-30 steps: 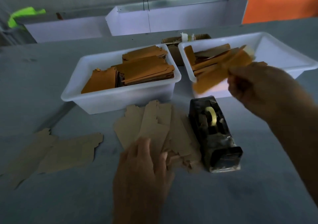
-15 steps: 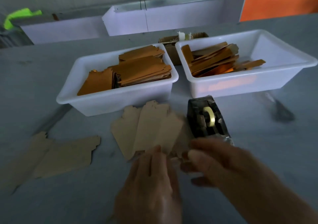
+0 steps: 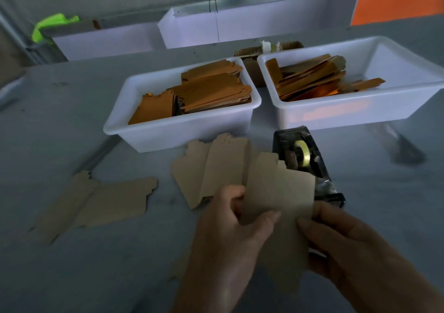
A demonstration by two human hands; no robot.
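I hold a flat brown cardboard cut-out (image 3: 281, 192) lifted above the table near its front. My left hand (image 3: 228, 235) grips its left edge with thumb on top. My right hand (image 3: 348, 243) pinches its right edge. Behind it a small pile of the same cut-outs (image 3: 211, 168) lies on the grey table. A black tape dispenser (image 3: 310, 166) with a yellowish roll stands just right of the pile, partly hidden by the held piece.
Two white tubs stand further back: the left tub (image 3: 182, 130) holds stacked orange-brown flat cut-outs, the right tub (image 3: 355, 110) holds folded pieces. More cut-outs (image 3: 101, 204) lie at the left. White boxes (image 3: 240, 24) line the back.
My right hand dropped a folded piece in the right tub, came back to the pile, and both hands have lifted one cut-out off it.
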